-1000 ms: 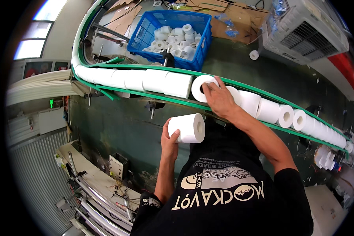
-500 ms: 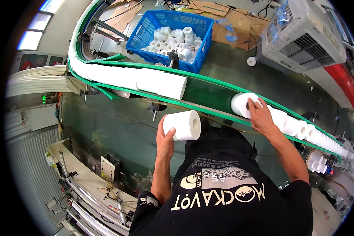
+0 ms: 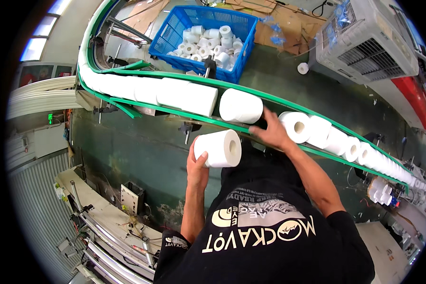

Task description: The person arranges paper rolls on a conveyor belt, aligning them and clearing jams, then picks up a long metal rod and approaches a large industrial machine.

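Note:
My left hand (image 3: 198, 165) grips a white toilet paper roll (image 3: 217, 148) just on the near side of a green-railed conveyor (image 3: 175, 111), the cardboard core's hole turned to the right. Over the near rail, my right hand (image 3: 273, 131) has its fingers apart, with the fingertips close to the right end of another toilet paper roll (image 3: 241, 105) lying on the belt. Whether they touch it I cannot tell. Left of that roll runs a tight row of rolls (image 3: 146, 91). To the right of my hand, a roll (image 3: 296, 127) heads a second row.
Beyond the conveyor stands a blue plastic crate (image 3: 175, 28) full of loose rolls. A grey-white air cooler (image 3: 364, 42) is at the far right, with one roll (image 3: 303, 68) on the floor beside it. Metal rails (image 3: 109, 241) lie at lower left.
My right hand has moved left with a toilet paper roll along the belt and its fingers have come apart. The right-hand row has advanced leftward. My left hand still holds its roll.

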Motion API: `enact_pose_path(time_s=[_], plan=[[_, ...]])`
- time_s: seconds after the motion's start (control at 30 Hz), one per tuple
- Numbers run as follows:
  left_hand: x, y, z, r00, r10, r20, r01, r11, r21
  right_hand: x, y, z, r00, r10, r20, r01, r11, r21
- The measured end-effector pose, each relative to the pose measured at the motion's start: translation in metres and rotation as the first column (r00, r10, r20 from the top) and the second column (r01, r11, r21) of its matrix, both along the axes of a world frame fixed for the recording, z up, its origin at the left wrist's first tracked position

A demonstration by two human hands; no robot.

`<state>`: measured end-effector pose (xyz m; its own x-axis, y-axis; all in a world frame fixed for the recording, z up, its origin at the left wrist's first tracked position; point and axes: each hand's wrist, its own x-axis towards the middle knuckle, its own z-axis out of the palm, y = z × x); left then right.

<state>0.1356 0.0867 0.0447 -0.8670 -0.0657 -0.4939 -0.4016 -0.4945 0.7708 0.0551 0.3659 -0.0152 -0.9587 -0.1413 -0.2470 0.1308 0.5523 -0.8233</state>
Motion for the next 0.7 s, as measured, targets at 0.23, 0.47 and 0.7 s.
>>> enact_pose_path(time_s=[0.23,0.47,0.7], plan=[[-0.011,0.003,0.011,0.998,-0.052,-0.031,0.045,0.978,-0.202,-0.006,-0.018,-0.005,0.98,0.076,-0.185,-0.062,0.995,0.082],[-0.099,0.027,0.058,0.836,-0.487,0.251,0.502,0.496,-0.709,-0.008,-0.014,-0.01,0.998,0.027,-0.064,-0.019,0.993,0.12],[-0.186,0.018,0.021,0.424,-0.636,0.645,0.674,-0.255,-0.694,-0.005,-0.016,-0.01,0.994,-0.011,-0.113,0.02,0.997,0.077]])
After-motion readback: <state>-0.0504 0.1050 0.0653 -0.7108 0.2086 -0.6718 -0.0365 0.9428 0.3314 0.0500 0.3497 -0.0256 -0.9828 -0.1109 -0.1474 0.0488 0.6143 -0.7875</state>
